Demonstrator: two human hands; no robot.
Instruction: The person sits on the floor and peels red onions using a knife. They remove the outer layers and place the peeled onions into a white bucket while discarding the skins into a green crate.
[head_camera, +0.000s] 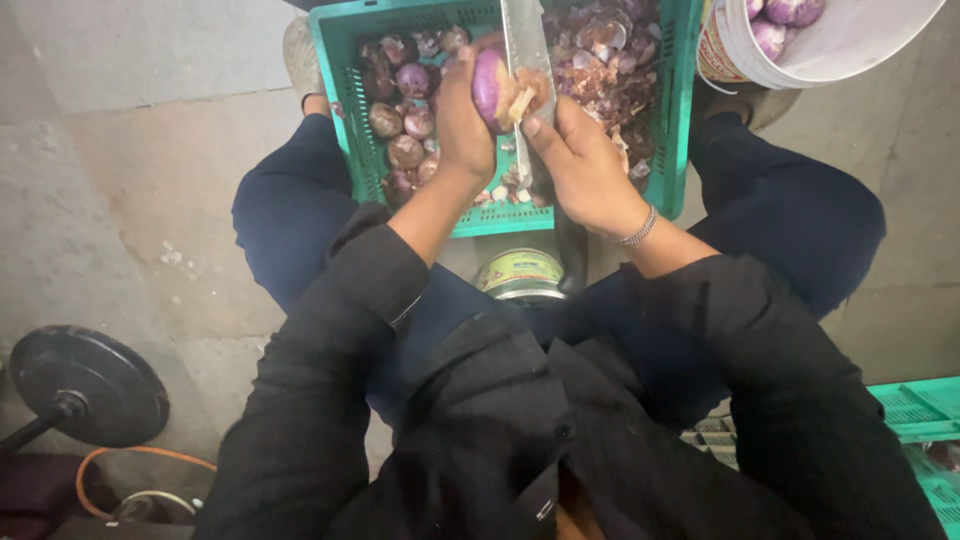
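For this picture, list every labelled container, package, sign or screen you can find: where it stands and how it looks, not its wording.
Tin: on the floor between the knees, round, yellow-green label.
Bucket: top right, white, with a red-and-yellow printed label on its side.
No signs or screens.

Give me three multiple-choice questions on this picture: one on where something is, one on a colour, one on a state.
1. Where does the white bucket stand?
A. upper right
B. lower left
C. inside the crate

2. What colour is the crate?
A. red
B. green
C. black

3. What state is the onion in the left hand in?
A. peeled purple
B. chopped
C. fully dry-skinned

Answers: 1 A, it sits at the upper right corner. 2 B, its walls are green. 3 A, smooth purple flesh shows while the right hand pulls skin at the upright blade.
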